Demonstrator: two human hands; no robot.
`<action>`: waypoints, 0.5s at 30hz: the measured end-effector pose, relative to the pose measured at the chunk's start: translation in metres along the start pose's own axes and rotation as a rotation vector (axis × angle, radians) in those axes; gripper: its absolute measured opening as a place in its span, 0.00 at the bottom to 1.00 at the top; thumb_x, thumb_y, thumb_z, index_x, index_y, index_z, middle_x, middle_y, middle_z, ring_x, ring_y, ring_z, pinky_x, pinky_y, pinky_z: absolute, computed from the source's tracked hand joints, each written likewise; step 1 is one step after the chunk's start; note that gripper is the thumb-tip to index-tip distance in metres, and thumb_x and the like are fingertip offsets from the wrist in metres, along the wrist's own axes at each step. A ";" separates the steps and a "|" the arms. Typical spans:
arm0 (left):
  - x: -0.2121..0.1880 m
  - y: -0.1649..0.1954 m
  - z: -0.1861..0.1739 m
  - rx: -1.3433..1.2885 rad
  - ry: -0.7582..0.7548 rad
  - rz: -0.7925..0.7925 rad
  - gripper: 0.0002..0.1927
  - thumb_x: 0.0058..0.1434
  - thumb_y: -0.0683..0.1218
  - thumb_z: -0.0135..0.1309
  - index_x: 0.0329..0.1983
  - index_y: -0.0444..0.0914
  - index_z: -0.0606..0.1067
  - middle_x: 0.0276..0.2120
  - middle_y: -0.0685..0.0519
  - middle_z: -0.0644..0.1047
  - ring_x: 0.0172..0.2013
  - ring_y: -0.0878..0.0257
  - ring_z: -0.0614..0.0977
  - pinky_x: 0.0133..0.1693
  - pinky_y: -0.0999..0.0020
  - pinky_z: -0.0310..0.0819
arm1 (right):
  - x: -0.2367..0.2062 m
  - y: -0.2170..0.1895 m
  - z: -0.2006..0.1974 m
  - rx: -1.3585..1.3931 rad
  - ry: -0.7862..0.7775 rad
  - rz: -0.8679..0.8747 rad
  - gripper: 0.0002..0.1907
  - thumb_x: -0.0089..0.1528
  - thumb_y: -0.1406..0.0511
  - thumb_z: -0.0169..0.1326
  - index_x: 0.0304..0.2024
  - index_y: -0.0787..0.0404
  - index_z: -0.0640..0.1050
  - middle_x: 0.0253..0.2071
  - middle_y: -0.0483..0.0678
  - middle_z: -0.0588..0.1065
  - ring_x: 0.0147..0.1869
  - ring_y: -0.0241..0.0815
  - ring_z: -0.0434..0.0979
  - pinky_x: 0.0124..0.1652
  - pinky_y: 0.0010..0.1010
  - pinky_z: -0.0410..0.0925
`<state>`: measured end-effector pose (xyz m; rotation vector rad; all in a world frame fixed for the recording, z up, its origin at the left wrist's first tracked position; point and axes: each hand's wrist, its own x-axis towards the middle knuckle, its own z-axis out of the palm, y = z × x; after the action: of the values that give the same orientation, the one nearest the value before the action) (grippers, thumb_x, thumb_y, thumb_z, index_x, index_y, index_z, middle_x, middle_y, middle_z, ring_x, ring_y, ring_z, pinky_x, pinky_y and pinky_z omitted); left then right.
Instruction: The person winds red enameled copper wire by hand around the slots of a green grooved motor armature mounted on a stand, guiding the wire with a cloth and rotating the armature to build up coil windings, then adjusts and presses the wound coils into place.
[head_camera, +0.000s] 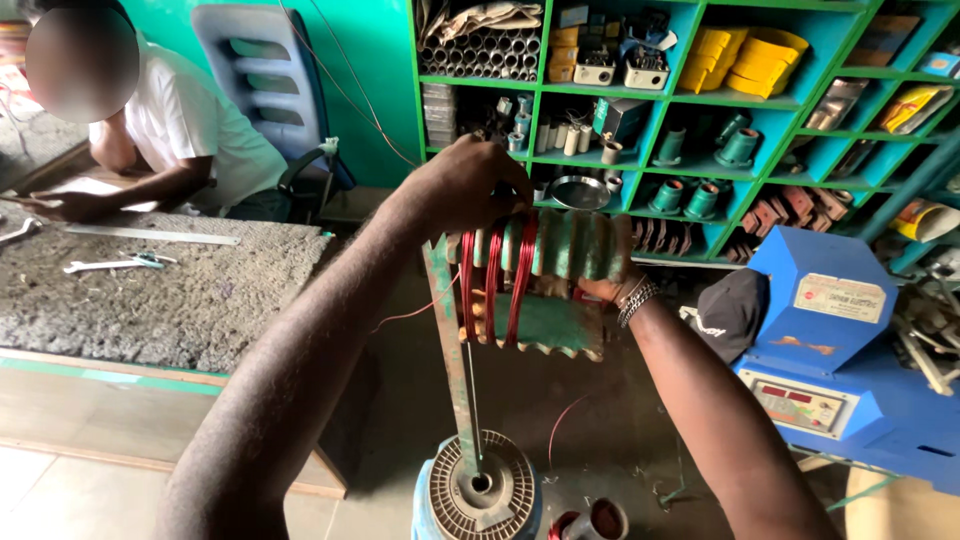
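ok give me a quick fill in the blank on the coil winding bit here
1. The wire coils wound on the ribbed green former are ____ in colour.
2. The left hand grips the former at its ____.
3. The wrist by the right hand wears a ____.
4. The winding machine to the right is ____.

Missing words: red; top; bracelet; blue

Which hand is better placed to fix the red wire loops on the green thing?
Probably the left hand: it rests right over the red wire loops on the green former. The right hand grips the former's far end, away from them.
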<state>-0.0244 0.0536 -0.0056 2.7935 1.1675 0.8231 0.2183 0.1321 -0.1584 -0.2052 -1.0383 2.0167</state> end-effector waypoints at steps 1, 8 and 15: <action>0.001 0.000 0.000 -0.002 -0.008 -0.006 0.09 0.56 0.42 0.61 0.39 0.47 0.85 0.32 0.54 0.85 0.33 0.59 0.87 0.40 0.62 0.82 | -0.001 0.001 -0.002 0.007 -0.001 0.008 0.23 0.62 0.54 0.51 0.54 0.57 0.78 0.49 0.48 0.77 0.53 0.42 0.75 0.52 0.36 0.67; 0.004 -0.001 0.002 0.031 -0.017 0.020 0.09 0.53 0.42 0.61 0.37 0.46 0.84 0.31 0.53 0.84 0.34 0.60 0.87 0.41 0.63 0.82 | -0.002 0.003 -0.013 0.074 -0.017 0.036 0.26 0.65 0.49 0.46 0.58 0.54 0.76 0.55 0.46 0.76 0.59 0.41 0.74 0.59 0.36 0.65; -0.001 -0.001 0.004 -0.020 0.019 0.039 0.09 0.53 0.40 0.60 0.37 0.44 0.83 0.32 0.55 0.84 0.34 0.63 0.87 0.40 0.65 0.82 | -0.001 0.004 -0.012 0.039 -0.014 0.050 0.29 0.69 0.44 0.41 0.63 0.51 0.74 0.61 0.43 0.75 0.66 0.40 0.72 0.66 0.36 0.63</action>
<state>-0.0234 0.0541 -0.0098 2.8074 1.1047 0.8608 0.2223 0.1372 -0.1699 -0.1983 -1.0105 2.0842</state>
